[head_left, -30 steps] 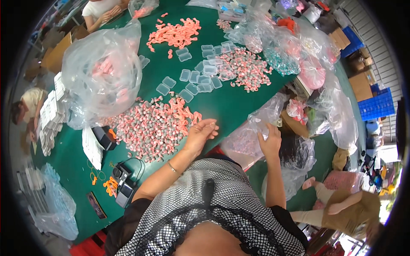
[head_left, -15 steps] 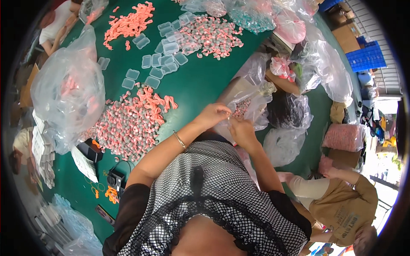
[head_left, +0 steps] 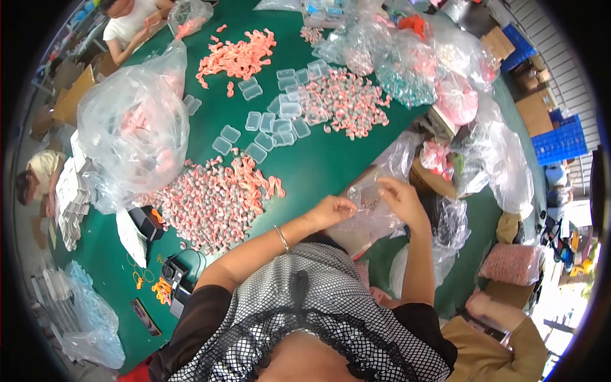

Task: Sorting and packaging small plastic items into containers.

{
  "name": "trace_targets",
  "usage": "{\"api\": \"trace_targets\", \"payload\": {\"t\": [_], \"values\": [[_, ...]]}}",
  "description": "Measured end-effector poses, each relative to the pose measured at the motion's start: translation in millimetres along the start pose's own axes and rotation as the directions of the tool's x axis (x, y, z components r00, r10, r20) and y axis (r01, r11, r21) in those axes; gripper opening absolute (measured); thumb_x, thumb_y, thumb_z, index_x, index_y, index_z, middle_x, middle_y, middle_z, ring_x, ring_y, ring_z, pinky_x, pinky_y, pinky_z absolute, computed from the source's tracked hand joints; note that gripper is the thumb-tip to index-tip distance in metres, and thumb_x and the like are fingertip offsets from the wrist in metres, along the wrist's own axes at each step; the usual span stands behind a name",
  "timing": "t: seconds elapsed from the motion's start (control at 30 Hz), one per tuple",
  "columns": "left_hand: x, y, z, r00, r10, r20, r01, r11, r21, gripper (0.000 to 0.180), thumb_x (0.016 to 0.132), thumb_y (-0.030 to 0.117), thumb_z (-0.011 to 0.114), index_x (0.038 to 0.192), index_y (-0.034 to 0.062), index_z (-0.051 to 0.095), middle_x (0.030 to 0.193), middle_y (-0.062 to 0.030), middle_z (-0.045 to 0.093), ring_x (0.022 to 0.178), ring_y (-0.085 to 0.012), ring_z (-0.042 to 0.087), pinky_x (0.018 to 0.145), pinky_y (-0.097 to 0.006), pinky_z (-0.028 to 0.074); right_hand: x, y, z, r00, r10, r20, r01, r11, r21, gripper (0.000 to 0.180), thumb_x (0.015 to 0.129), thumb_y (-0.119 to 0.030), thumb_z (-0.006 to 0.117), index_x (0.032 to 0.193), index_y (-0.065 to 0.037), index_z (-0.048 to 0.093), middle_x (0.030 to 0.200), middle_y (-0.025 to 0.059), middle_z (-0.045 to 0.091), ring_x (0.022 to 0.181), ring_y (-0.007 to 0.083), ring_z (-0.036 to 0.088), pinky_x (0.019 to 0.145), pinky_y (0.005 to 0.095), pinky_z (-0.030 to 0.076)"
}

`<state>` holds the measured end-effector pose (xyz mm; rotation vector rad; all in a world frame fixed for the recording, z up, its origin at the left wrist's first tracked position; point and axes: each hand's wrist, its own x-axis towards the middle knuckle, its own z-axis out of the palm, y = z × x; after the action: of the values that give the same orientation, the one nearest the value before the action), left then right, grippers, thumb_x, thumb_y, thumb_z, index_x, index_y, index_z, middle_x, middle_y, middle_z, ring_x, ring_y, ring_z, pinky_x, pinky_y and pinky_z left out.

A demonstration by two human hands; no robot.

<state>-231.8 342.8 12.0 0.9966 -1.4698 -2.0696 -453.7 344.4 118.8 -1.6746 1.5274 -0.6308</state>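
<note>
Over a clear plastic bag (head_left: 356,232) at the table edge before me, my two hands are apart. My left hand (head_left: 331,211) has its fingers curled with the tips together; anything pinched there is too small to make out. To its right, my right hand (head_left: 402,198) is raised with thumb and fingers apart, and I see nothing held in it. Small pink-and-grey pieces show through the bag between the hands. Left of my left hand lies a big heap of pink-and-grey pieces (head_left: 213,207), with coral looped bundles (head_left: 251,175) along its far side.
Clear hinged boxes (head_left: 264,140) lie open beside a second heap of pink-and-grey pieces (head_left: 353,105). Farther off is a coral pile (head_left: 238,57). A large filled plastic bag (head_left: 137,127) stands left. Bags crowd the far right. One person (head_left: 130,28) sits across; another (head_left: 503,337) is at right.
My hands were close together over the bag and have parted, the right one rising to the right. The view has shifted, so the table's things sit lower and farther right.
</note>
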Motion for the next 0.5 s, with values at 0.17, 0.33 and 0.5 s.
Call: {"api": "trace_targets", "payload": {"t": [0.17,0.33,0.5], "values": [[13.8,9.6,-4.2,0.979,0.081,0.187,-0.082,0.997,-0.002,0.02,0.093,0.014,0.058,0.108,0.0024,0.064,0.098,-0.0006,0.064,0.092,-0.0088,0.056,0.082,-0.025,0.047,112.3,15.2,-45.3,0.991,-0.099,-0.092,0.107,0.99,0.09,0.023,0.088,-0.007,0.06,0.11,-0.002,0.061,0.082,0.001,0.063,0.076,0.0071,0.056,0.068,0.0228,0.046],[8.7,30.5,-27.1,0.987,0.042,0.153,-0.036,0.998,-0.042,0.021,0.093,0.012,0.057,0.109,-0.0004,0.062,0.098,-0.0024,0.063,0.09,-0.011,0.058,0.082,-0.027,0.049,232.8,18.6,-55.9,0.965,-0.172,-0.196,0.18,0.983,0.021,0.027,0.085,-0.009,0.062,0.111,-0.005,0.061,0.085,0.0072,0.065,0.074,0.0136,0.06,0.067,0.0285,0.049],[9.6,51.8,-52.0,0.997,-0.041,0.059,0.052,0.977,-0.204,0.021,0.091,0.007,0.057,0.11,-0.0002,0.061,0.098,-0.0037,0.062,0.091,-0.0131,0.06,0.083,-0.03,0.054,329.7,-5.9,-42.2,0.787,-0.6,-0.141,0.305,0.578,-0.756,0.055,0.072,0.002,0.06,0.125,-0.013,0.053,0.131,0.007,0.051,0.117,0.032,0.049,0.089,0.0432,0.045]]}}
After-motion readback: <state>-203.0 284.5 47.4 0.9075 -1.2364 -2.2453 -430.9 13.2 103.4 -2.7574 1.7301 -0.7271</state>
